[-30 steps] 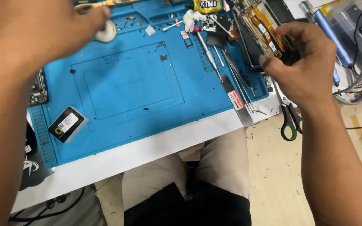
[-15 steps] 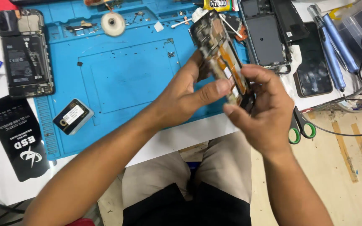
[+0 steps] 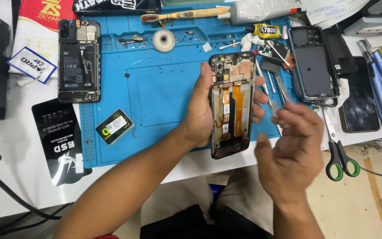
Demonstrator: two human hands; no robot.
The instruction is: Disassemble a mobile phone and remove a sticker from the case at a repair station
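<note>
Blue mat [image 3: 155,97] (scissors [image 3: 339,157] alongside) under opened phone [image 3: 231,106]

Opened phone [image 3: 231,106], back cover off, held upright over the blue repair mat [image 3: 155,88] by the left hand [image 3: 202,113], thumb and fingers gripping its long edges. Right hand [image 3: 292,146] open just beside it, holding nothing. Second opened phone [image 3: 79,62] at the mat's left edge; green-handled scissors [image 3: 339,155] on the table [image 3: 18,146].
</note>
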